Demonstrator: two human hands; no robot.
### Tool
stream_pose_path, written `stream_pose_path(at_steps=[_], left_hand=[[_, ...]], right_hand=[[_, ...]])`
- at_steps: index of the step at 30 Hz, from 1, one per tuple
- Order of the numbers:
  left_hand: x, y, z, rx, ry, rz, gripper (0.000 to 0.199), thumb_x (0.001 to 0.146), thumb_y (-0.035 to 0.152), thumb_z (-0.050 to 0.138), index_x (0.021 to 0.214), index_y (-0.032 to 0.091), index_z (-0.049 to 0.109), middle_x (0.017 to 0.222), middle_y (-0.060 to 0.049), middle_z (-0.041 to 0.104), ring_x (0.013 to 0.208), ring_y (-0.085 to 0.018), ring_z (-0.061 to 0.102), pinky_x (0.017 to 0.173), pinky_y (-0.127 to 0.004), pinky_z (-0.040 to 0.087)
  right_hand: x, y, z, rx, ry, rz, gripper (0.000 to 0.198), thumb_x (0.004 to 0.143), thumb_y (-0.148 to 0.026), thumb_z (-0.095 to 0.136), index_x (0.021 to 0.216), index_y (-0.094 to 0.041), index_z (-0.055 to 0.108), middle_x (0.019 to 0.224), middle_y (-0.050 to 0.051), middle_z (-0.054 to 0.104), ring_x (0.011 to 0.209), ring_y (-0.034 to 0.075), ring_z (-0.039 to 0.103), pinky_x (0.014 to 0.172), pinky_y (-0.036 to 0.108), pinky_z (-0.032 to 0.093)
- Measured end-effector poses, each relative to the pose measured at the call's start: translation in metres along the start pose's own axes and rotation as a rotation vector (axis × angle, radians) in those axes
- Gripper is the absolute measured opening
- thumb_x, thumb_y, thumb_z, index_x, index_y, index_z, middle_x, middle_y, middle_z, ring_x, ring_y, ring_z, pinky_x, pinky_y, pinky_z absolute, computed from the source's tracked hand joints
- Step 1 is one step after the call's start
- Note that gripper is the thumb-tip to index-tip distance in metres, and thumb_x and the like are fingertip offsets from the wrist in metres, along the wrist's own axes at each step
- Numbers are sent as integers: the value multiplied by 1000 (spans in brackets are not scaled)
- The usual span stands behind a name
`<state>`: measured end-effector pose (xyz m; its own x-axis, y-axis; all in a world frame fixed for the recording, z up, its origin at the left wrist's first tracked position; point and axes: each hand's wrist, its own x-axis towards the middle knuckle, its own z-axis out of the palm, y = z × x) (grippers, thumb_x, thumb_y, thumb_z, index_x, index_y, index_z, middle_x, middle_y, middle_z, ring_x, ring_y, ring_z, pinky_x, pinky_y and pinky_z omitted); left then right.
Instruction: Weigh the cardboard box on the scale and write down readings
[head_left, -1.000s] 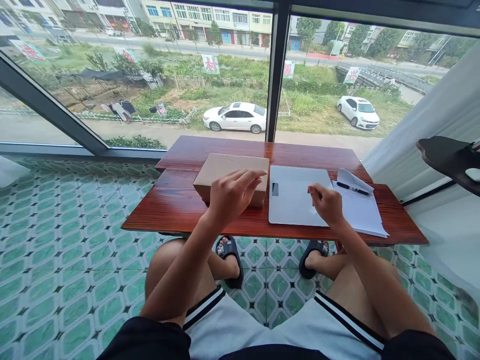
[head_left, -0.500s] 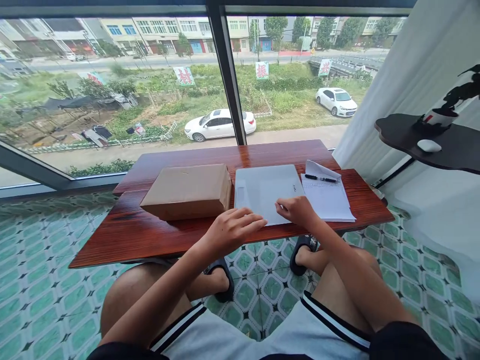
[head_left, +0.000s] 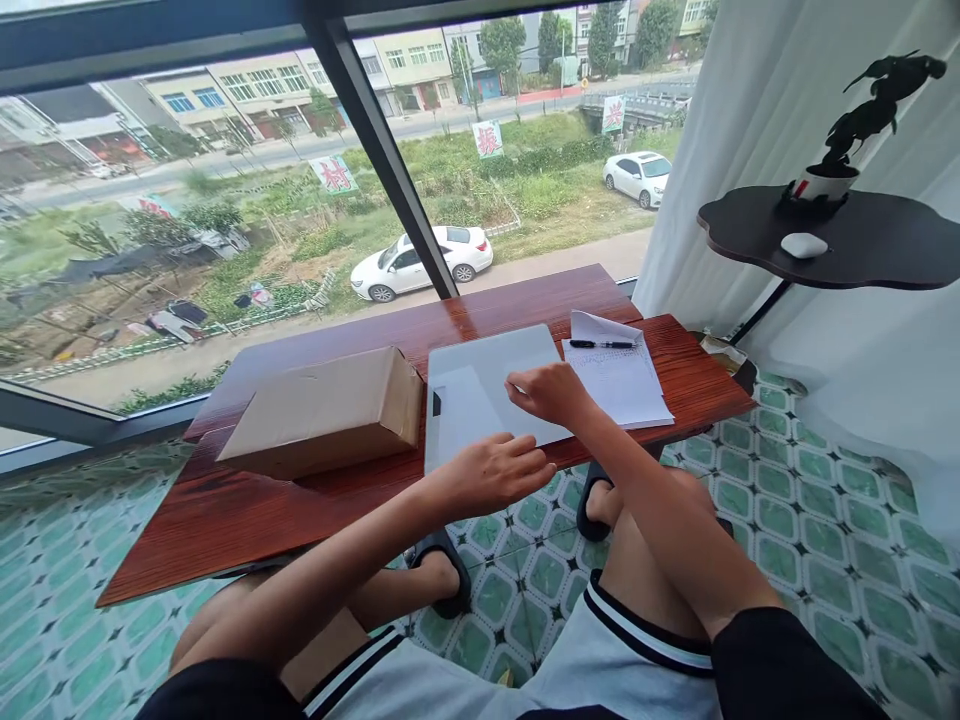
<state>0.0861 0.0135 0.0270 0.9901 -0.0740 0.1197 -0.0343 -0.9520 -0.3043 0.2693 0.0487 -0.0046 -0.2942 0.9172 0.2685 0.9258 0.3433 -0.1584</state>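
While the laptop (head_left: 472,400) is lying flat and closed on the table (head_left: 202,525), the head view is showing both hands hovering about its near side. The likeliest trouble, as I judge it, is a push from either hand: the laptop's near edge is sitting close to the table's front edge, so a drag towards the lap could be tipping it off. A sideways shove could be jamming it against the box (head_left: 322,410), which is standing just left of the laptop, or creasing the papers (head_left: 619,385) just right of it. The pen (head_left: 602,344) is resting loose on those papers, so a knock could be rolling it away.

The left hand (head_left: 491,475) is hanging palm down at the laptop's near edge, fingers loosely parted and bent, seemingly gripping nothing. The right hand (head_left: 551,392) is hovering over the laptop's right part, fingers curling inward; whether it is pinching anything, I cannot tell. Nor can I tell whether either hand is touching the laptop.
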Motion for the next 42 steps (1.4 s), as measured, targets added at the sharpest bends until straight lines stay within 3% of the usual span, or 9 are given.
stream_pose_path(at_steps=[4, 7, 11, 15, 24, 29, 38, 42], left_hand=[[38, -4, 18, 75, 170, 225, 14, 102, 12, 56, 109, 14, 68, 82, -3, 66, 73, -16, 60, 56, -32, 40], [63, 1, 37, 91, 289, 339, 18, 103, 13, 53, 109, 13, 70, 83, -4, 69, 72, -15, 61, 56, -30, 42], [90, 9, 60, 106, 302, 325, 24, 104, 12, 49, 116, 13, 70, 97, -9, 74, 86, -18, 65, 69, -32, 49], [107, 14, 78, 137, 285, 249, 27, 104, 12, 49, 125, 15, 66, 111, -13, 74, 99, -20, 67, 81, -34, 49], [113, 25, 101, 191, 320, 48, 26, 104, 15, 50, 127, 16, 63, 137, -18, 66, 117, -29, 65, 89, -39, 48], [111, 34, 104, 177, 319, -24, 30, 104, 18, 53, 133, 14, 58, 139, -24, 62, 115, -29, 65, 90, -41, 48], [110, 38, 107, 153, 325, -87, 32, 103, 15, 49, 133, 18, 59, 138, -22, 64, 115, -29, 65, 93, -41, 46], [110, 39, 108, 137, 304, -141, 34, 102, 17, 49, 134, 17, 59, 142, -23, 61, 122, -31, 62, 97, -42, 44]], right_hand=[[-1, 9, -4, 9, 48, 115, 36, 103, -38, 41, 99, -24, 73, 79, 4, 76, 71, 19, 67, 59, 33, 22], [-5, 33, -12, -1, 114, 276, 36, 104, -40, 41, 115, -25, 72, 85, 6, 77, 76, 22, 69, 61, 32, 28], [-17, 75, -23, -25, 195, 462, 39, 104, -43, 42, 123, -25, 70, 98, 8, 77, 87, 25, 70, 67, 32, 37], [-27, 104, -25, -56, 207, 557, 36, 102, -39, 47, 124, -23, 71, 107, 10, 75, 93, 26, 69, 70, 34, 41], [-35, 142, -5, -127, 58, 559, 31, 98, -32, 59, 125, -26, 72, 115, 10, 70, 95, 24, 67, 69, 33, 42], [-38, 155, 2, -160, 25, 543, 31, 100, -34, 56, 125, -28, 72, 114, 10, 69, 91, 22, 65, 66, 33, 41], [-40, 155, 7, -175, 105, 492, 25, 101, -37, 53, 105, -22, 72, 107, 10, 70, 88, 22, 64, 64, 32, 36], [-44, 157, -1, -142, 239, 509, 26, 102, -39, 47, 111, -19, 63, 109, 13, 70, 89, 25, 64, 65, 31, 36]])
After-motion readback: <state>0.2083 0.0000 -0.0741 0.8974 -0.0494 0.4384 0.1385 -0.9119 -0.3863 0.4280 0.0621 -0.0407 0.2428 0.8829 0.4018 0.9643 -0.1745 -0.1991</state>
